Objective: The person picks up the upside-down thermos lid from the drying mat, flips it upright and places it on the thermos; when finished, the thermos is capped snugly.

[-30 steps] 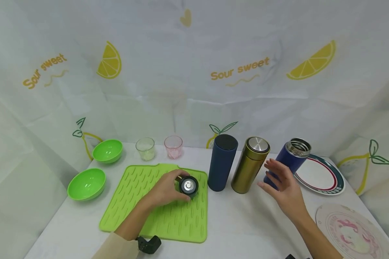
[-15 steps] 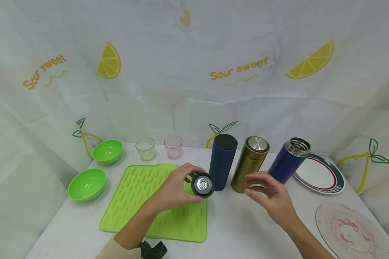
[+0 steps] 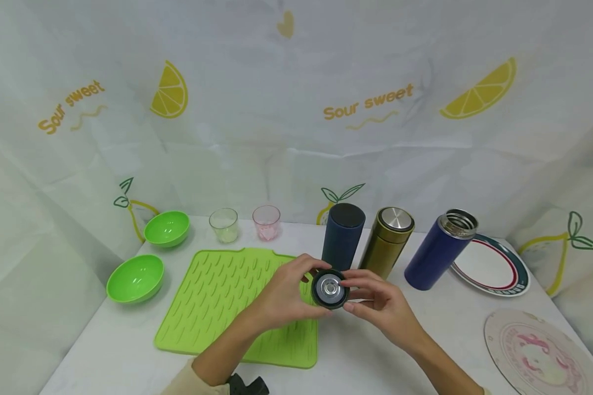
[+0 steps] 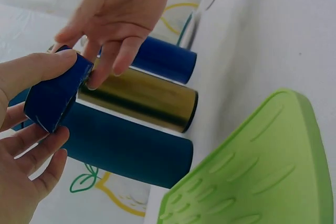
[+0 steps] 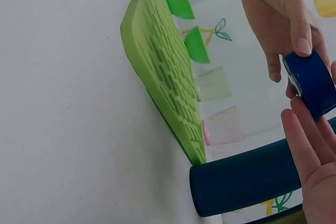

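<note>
A blue bottle lid (image 3: 330, 288) is held in the air, its dark-rimmed underside with a silver centre facing up in the head view. My left hand (image 3: 289, 293) grips it from the left, thumb and fingers on opposite sides. From the right, the thumb and fingertips of my right hand (image 3: 382, 307) meet the lid's edge. Its blue outer side (image 4: 58, 90) shows in the left wrist view. Behind the hands stand a dark blue bottle (image 3: 344, 236) and a gold bottle (image 3: 386, 241), both topped. The purple-blue bottle (image 3: 436, 255) stands uncapped at the right.
A green ribbed mat (image 3: 217, 296) lies at the left. Two green bowls (image 3: 135, 278) sit beyond its left side. A greenish glass (image 3: 224, 225) and a pink glass (image 3: 266, 223) stand behind it. At the right lie a dark-rimmed plate (image 3: 489, 266) and a pink round mat (image 3: 538, 351).
My left hand has carried the lid rightward from over the green mat. My right hand has left the purple-blue bottle and moved left until its fingers meet the lid.
</note>
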A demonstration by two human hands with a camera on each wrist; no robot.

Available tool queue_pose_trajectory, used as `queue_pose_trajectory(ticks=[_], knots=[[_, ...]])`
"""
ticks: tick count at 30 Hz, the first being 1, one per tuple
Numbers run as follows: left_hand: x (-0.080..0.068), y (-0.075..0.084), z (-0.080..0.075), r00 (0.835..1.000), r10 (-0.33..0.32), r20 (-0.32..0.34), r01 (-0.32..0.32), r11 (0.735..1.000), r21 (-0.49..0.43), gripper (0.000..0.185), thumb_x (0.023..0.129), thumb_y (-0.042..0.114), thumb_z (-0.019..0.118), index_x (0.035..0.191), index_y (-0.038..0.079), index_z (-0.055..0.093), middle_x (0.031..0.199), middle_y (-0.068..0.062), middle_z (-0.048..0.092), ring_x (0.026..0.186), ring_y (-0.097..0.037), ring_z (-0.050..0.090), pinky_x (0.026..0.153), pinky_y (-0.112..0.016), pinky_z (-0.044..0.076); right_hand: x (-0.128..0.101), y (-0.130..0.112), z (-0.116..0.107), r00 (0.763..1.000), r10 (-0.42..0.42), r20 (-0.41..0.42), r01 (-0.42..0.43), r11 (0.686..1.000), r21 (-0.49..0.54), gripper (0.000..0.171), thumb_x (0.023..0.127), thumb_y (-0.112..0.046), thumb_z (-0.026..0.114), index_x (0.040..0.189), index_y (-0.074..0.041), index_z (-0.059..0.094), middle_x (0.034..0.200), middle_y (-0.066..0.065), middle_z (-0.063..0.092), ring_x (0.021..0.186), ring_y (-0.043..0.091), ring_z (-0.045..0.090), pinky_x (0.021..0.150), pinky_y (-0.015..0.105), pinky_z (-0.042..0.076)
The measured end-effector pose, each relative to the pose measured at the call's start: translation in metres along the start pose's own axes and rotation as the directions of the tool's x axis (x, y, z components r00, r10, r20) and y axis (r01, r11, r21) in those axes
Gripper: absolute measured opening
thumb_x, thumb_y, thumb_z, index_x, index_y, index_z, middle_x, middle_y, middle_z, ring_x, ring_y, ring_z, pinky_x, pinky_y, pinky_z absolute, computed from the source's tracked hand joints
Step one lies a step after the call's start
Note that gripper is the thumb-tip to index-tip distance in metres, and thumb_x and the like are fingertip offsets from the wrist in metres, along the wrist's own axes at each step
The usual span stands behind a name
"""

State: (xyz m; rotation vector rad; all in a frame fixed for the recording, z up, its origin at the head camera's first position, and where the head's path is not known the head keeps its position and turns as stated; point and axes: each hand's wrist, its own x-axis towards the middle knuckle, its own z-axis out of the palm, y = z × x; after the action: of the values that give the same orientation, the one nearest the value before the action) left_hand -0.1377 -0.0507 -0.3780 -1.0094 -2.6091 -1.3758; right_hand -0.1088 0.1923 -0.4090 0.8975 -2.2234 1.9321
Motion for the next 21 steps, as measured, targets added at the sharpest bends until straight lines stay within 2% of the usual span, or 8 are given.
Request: queue_pose_trajectory(ticks=[8, 10, 15, 21], knots=[[0.0010, 0.0008, 0.0003, 0.999, -0.025, 0.034, 0.027, 0.999, -0.040, 0.070, 0.073, 0.025, 0.093, 0.135, 0.017, 0.062, 0.127, 0.004, 0.066, 0.109, -0.011, 0.061, 0.093, -0.026, 0.055, -0.0011, 0.0008, -0.0028, 0.999, 0.024, -0.030, -0.024, 1.000, -0.013, 0.033, 0.087, 0.012, 0.070, 0.120, 0.009, 0.068, 0.132, -0.010, 0.062, 0.109, 0.006, 0.070, 0.087, 0.026, 0.062], [0.0019, 0.0003, -0.0006, 0.999, -0.028, 0.031, 0.030, 0.996, -0.079, 0.063, 0.078, 0.026, 0.090, 0.135, 0.017, 0.063, 0.127, 0.003, 0.067, 0.106, -0.012, 0.064, 0.092, -0.027, 0.057, -0.0020, -0.0003, -0.0045, 0.998, 0.042, -0.043, -0.042, 0.999, -0.014, 0.033, 0.086, 0.011, 0.071, 0.118, 0.008, 0.069, 0.132, -0.010, 0.062, 0.108, 0.006, 0.070, 0.086, 0.026, 0.063], [0.0029, -0.0012, -0.0029, 0.997, -0.070, 0.021, 0.073, 0.980, -0.183, 0.040, 0.090, 0.022, 0.079, 0.128, 0.014, 0.069, 0.118, 0.000, 0.074, 0.093, -0.011, 0.070, 0.085, -0.025, 0.060, -0.0023, -0.0007, -0.0081, 0.998, 0.009, -0.061, -0.010, 1.000, -0.013, 0.033, 0.084, 0.015, 0.072, 0.117, 0.010, 0.069, 0.133, -0.006, 0.063, 0.113, 0.005, 0.068, 0.085, 0.028, 0.063], [0.0027, -0.0003, -0.0041, 0.992, -0.123, 0.022, 0.125, 0.970, -0.208, 0.031, 0.092, 0.019, 0.075, 0.123, 0.014, 0.071, 0.112, 0.000, 0.077, 0.090, -0.006, 0.069, 0.082, -0.021, 0.059, -0.0020, -0.0002, -0.0081, 0.998, 0.020, -0.063, -0.021, 1.000, -0.012, 0.033, 0.084, 0.014, 0.073, 0.116, 0.008, 0.071, 0.133, -0.007, 0.063, 0.115, 0.005, 0.068, 0.084, 0.029, 0.063]])
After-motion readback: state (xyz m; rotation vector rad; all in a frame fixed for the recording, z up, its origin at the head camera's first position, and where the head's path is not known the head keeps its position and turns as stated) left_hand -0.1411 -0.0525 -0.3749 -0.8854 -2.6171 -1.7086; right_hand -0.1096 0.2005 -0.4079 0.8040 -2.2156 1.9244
